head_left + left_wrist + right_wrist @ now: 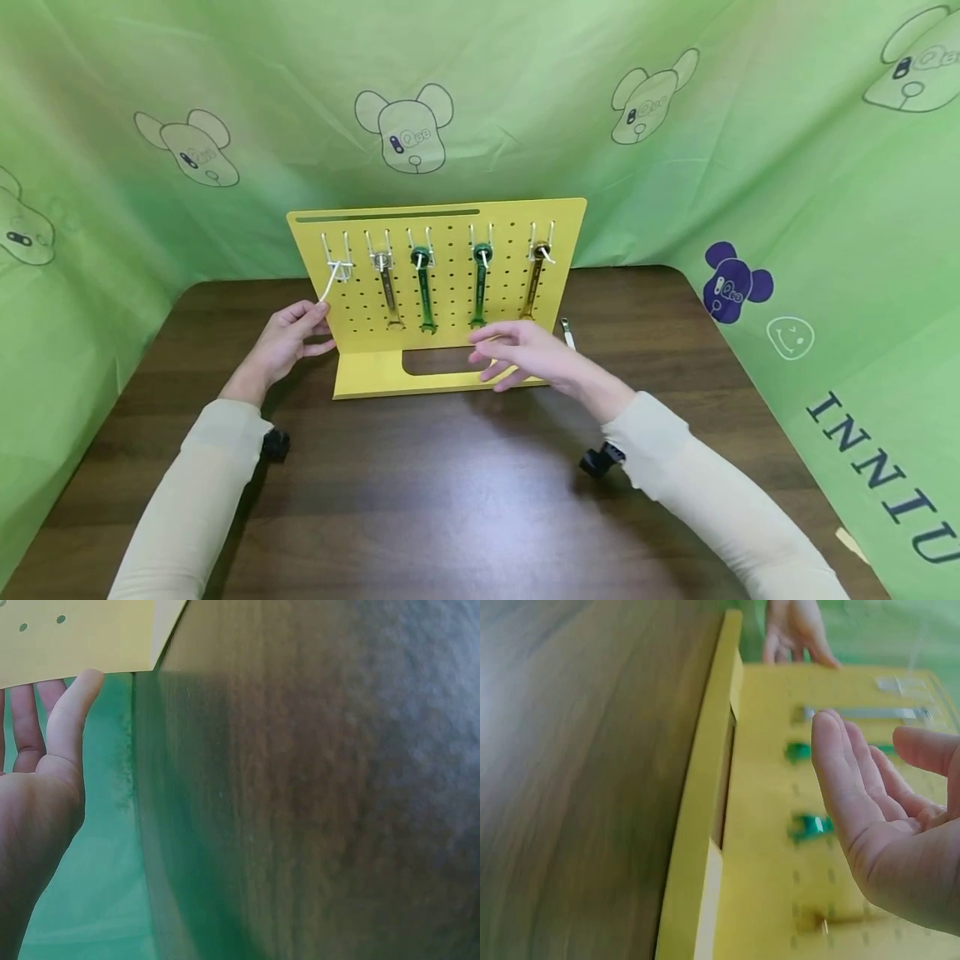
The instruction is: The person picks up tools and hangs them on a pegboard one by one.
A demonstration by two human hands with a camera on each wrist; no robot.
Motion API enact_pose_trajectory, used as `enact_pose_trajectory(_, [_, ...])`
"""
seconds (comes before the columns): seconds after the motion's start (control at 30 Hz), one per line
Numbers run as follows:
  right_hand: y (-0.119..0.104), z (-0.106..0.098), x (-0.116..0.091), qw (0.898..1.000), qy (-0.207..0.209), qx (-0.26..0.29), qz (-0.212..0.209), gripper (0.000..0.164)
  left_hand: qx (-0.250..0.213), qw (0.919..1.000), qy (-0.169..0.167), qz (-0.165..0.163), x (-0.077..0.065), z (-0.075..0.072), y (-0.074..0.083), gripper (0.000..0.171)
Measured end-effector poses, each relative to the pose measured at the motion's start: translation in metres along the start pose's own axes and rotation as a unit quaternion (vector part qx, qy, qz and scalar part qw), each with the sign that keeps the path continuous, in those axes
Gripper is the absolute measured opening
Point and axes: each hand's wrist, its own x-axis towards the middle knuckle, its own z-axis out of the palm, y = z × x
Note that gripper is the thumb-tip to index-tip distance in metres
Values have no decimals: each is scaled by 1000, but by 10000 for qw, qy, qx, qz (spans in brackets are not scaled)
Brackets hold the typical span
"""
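Note:
A yellow pegboard [450, 292] stands upright on its base, fitted with white hooks. My left hand [294, 332] pinches its left edge; in the left wrist view the thumb [75, 712] lies on the near side and the fingers pass behind. From the hooks hang a silvery wrench [388, 292], a green wrench [425, 292], another green wrench [480, 287] and a gold-brown wrench [534, 287]. The leftmost hook [339, 270] bears no wrench. My right hand [525, 354] hovers before the board's lower right part, fingers loosely extended, holding nothing.
Behind the board's right edge, a small wrench [567, 335], partly hidden, lies on the dark wooden table [420, 500]. A green printed curtain [525, 150] encloses the back and both sides of the table.

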Motion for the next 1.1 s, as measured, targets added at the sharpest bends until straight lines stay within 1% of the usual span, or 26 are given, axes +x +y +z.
enact_pose_trajectory(0.2, [5,-40,-34,9984,561,60,48,53,-55,10000,16,-37,0,0,1,20])
enact_pose_trajectory(0.3, [13,-58,-44,9969,779,-22,58,54,-80,10000,39,-38,0,0,1,19])
enact_pose_trajectory(0.4, [23,-75,-49,9944,1030,-206,105,54,-58,10000,42,-55,1,0,1,19])
enact_pose_trajectory(0.5, [33,-88,-50,9904,1296,-435,189,54,-51,9999,66,-71,1,0,1,18])
enact_pose_trajectory(0.67, [47,-101,-49,9828,1600,-837,383,58,-60,9998,110,-126,1,0,1,19])
enact_pose_trajectory(0.73, [51,-105,-48,9821,1607,-854,486,64,-38,9998,114,-135,2,0,1,19])
enact_pose_trajectory(0.9, [60,-110,-46,9849,1381,-746,733,77,-37,9999,79,-138,3,1,1,19])
enact_pose_trajectory(0.97, [64,-111,-45,9852,1295,-757,826,80,-47,9999,82,-137,2,2,1,19])
enact_pose_trajectory(1.1, [72,-110,-39,9845,1276,-722,961,84,-20,9998,121,-129,2,0,1,19])
